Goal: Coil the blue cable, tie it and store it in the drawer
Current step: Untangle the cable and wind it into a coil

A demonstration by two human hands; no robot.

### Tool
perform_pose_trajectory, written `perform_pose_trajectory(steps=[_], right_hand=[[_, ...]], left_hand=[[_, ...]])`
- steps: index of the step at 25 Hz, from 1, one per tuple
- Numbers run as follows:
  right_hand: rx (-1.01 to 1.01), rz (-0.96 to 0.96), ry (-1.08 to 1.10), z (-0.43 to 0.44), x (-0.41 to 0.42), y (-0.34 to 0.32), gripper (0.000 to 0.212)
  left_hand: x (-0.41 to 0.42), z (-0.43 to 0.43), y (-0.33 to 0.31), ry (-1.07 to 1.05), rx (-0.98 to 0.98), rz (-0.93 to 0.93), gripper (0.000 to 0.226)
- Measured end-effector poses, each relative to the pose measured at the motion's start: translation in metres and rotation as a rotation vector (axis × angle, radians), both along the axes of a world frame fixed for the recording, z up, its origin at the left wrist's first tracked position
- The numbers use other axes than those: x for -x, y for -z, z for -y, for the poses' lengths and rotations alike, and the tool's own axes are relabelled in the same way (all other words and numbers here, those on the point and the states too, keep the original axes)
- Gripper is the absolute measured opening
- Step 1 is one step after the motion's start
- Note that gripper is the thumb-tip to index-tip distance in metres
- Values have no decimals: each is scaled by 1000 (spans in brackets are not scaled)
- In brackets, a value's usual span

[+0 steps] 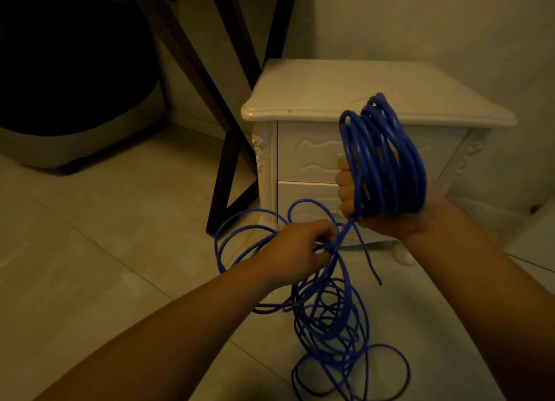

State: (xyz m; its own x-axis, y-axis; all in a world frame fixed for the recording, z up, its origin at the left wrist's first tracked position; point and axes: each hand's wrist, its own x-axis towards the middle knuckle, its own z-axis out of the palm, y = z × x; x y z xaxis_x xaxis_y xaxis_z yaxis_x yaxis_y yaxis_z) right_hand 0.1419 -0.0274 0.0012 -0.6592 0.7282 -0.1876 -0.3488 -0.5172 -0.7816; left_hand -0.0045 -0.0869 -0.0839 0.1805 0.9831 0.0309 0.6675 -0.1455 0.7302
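Upright, glossy looped blue cable [387, 160], right grip [396, 220]

I count one blue cable [387, 160]: one wound coil [390, 136] of it, one free end [372, 268] showing, the rest in loose loops too tangled to number. Two hands, my left hand [300, 253] and my right hand [399, 218]. One cream bedside cabinet [330, 97] with two drawer fronts, an upper drawer front [309, 154] and a lower drawer front [303, 197]. One dark table [223, 172].

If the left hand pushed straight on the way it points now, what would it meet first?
Probably the right hand, which grips the coiled blue cable just ahead of the left hand. The white cabinet stands beyond it, though depth is unclear from one view.
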Motion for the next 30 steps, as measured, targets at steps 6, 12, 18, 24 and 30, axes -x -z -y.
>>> perform_pose_trajectory(steps=[6,12,18,24,30], right_hand=[[-41,28,161,-22,-36,-3,31],[-210,209,280,-17,-40,-14,15],[-422,570,390,4,-16,-11,17],[-1100,1296,306,37,16,42,12],[-1149,1530,368,30,13,53,9]], left_hand=[[14,-9,-28,-119,49,-389,17],[41,-5,-38,-158,203,-156,14],[41,3,-43,-330,336,242,24],[38,4,-54,-426,305,388,18],[25,12,-57,-465,256,450,25]])
